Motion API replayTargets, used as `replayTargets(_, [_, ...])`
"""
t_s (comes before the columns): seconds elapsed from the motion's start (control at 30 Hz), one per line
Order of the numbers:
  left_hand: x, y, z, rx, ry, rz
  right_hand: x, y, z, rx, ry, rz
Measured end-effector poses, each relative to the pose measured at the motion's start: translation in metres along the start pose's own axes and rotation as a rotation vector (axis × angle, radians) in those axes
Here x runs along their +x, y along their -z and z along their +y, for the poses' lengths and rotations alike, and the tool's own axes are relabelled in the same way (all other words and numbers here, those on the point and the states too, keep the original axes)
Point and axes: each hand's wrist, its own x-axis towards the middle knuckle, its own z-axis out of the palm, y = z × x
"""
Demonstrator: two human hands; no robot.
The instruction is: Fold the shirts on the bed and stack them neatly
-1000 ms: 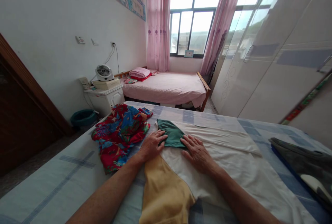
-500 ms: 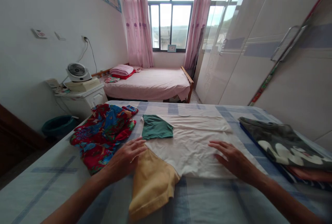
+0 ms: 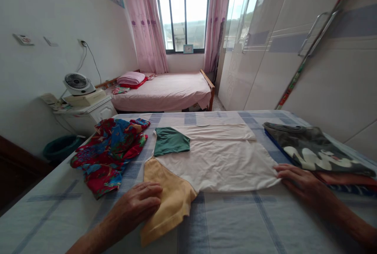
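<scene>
A white T-shirt (image 3: 224,163) lies spread sideways on the bed, with one green sleeve (image 3: 172,141) folded in over it and one yellow sleeve (image 3: 169,195) reaching toward me. My left hand (image 3: 141,201) is on the outer edge of the yellow sleeve, its fingers curled together on the cloth and the thumb hidden. At the shirt's right end, my right hand (image 3: 297,179) pinches the near corner of the hem. Left of the shirt is a crumpled red and blue patterned garment (image 3: 110,152). Folded clothes (image 3: 318,148), dark grey on top, lie stacked at the right.
A checked sheet (image 3: 232,218) covers the bed under the clothes. Beyond it stands a second bed (image 3: 171,89) with a pink cover. A fan (image 3: 79,83) sits on a white cabinet at the left, above a green bin (image 3: 61,146). Wardrobe doors (image 3: 273,50) line the right side.
My left hand has moved from the shoulder area down along the yellow sleeve. My right hand has gone from over the white cloth out to the hem and closed on it. The view has shifted slightly.
</scene>
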Motion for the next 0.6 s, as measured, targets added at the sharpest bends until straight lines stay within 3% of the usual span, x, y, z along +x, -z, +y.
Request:
replayTargets(0.27, [-0.015, 0.011, 0.000, -0.104, 0.121, -0.173, -0.004, 0.003, 0.003, 0.140, -0.015, -0.027])
replayTargets(0.47, [-0.006, -0.006, -0.002, -0.137, 0.148, -0.024, 0.003, 0.007, 0.002, 0.295, -0.163, 0.044])
replayTargets(0.6, [0.011, 0.015, -0.005, -0.303, 0.397, 0.078, 0.027, 0.026, -0.006, 0.432, -0.257, 0.084])
